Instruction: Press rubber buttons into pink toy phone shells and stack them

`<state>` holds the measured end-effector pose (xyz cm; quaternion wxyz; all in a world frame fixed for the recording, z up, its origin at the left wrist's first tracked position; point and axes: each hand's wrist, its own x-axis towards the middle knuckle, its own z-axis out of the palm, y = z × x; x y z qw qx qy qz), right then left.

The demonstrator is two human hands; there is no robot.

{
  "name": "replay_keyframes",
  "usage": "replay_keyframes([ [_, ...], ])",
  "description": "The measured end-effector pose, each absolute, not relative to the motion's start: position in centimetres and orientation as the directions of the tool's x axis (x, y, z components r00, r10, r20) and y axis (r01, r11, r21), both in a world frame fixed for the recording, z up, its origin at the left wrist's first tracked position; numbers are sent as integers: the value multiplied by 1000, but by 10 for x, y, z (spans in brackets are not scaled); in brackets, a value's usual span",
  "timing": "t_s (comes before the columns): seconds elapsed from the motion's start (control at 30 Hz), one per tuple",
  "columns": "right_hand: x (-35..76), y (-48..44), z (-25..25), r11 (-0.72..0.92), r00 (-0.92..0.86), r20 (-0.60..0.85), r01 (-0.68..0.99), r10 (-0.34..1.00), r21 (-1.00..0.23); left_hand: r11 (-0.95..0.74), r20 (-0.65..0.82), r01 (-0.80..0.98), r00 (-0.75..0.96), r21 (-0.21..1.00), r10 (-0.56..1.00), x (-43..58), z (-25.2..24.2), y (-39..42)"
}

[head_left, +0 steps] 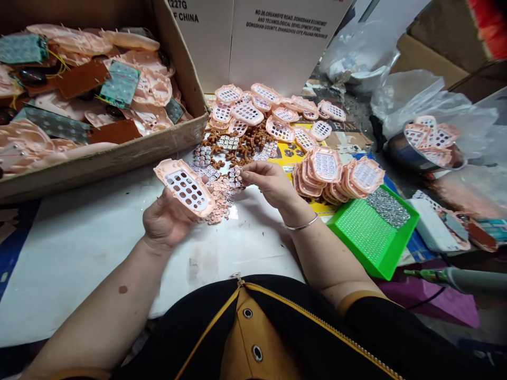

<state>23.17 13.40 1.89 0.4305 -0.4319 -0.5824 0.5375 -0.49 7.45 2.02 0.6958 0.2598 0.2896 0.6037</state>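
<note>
My left hand (166, 219) grips a pink plastic casing half (188, 191) by its edge. The casing is tilted, with a white inner panel full of button holes facing me. My right hand (267, 182) is closed in a pinch at a small white button pad (235, 177) with dark marks. Its fingertips are over the pile, so exactly how the pad is held is hard to see. Below and between the hands lie small pink button pieces (219, 203). Behind them are brown rubber pieces (253, 140) and more white button pads (227, 142).
At the left stands a cardboard box (190, 129) of casings and circuit boards. Loose casings (247, 112) lie at the back; stacked ones (325, 164) are at the right. A green tray (356, 243) holds screws (388, 207). Beside it is an electric screwdriver (459, 278). A metal bowl (407, 150) holds casings.
</note>
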Motion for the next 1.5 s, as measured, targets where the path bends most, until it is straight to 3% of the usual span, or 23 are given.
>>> replay_keyframes([
  [0.13, 222, 128, 22, -18, -258, 5, -86, 966, -996, 210, -128, -682, 170, 701, 977, -4, 21, 71],
  [0.2, 214, 121, 24, 85, -207, 92, -42, 974, -995, 231, -129, -677, 198, 699, 972, -3, 22, 69],
  [0.27, 207, 111, 28, 308, -189, 285, 103, 940, -946, 266, -130, -676, 246, 687, 961, -3, 21, 67],
  [0.33, 201, 100, 33, 580, -284, 510, 283, 812, -764, 289, -136, -678, 271, 676, 953, -3, 18, 65],
  [0.4, 197, 89, 37, 781, -452, 638, 386, 624, -490, 285, -150, -669, 253, 686, 956, -3, 15, 63],
  [0.5, 193, 80, 40, 899, -625, 673, 414, 395, -143, 265, -156, -645, 222, 717, 962, -5, 11, 64],
  [0.6, 191, 78, 41, 910, -709, 630, 414, 317, 8, 226, -103, -661, 220, 715, 970, -6, 11, 65],
  [0.8, 192, 74, 46, 930, -812, 480, 368, 332, -20, 204, -69, -681, 221, 703, 973, -4, 17, 66],
  [0.9, 190, 72, 47, 934, -826, 455, 357, 332, -33, 210, -55, -678, 243, 704, 968, -4, 18, 68],
  [1.0, 196, 78, 47, 930, -807, 466, 347, 362, -121, 179, -30, -680, 225, 711, 974, -6, 20, 69],
  [1.13, 227, 100, 46, 796, -636, 493, 555, 594, -243, 108, 4, -712, 154, 694, 988, -8, 21, 70],
  [1.23, 250, 114, 40, 635, -558, 343, 753, 756, -174, 118, -21, -700, 145, 705, 989, -8, 18, 70],
  [1.33, 256, 123, 26, 619, -580, 251, 777, 775, -115, 125, -35, -678, 144, 724, 989, -8, 16, 70],
  [1.43, 250, 131, 12, 628, -561, 312, 755, 767, -189, 112, -46, -675, 116, 729, 992, -7, 17, 69],
  [1.5, 247, 138, 7, 573, -424, 425, 751, 800, -329, 125, -64, -677, 115, 725, 991, -7, 18, 69],
])
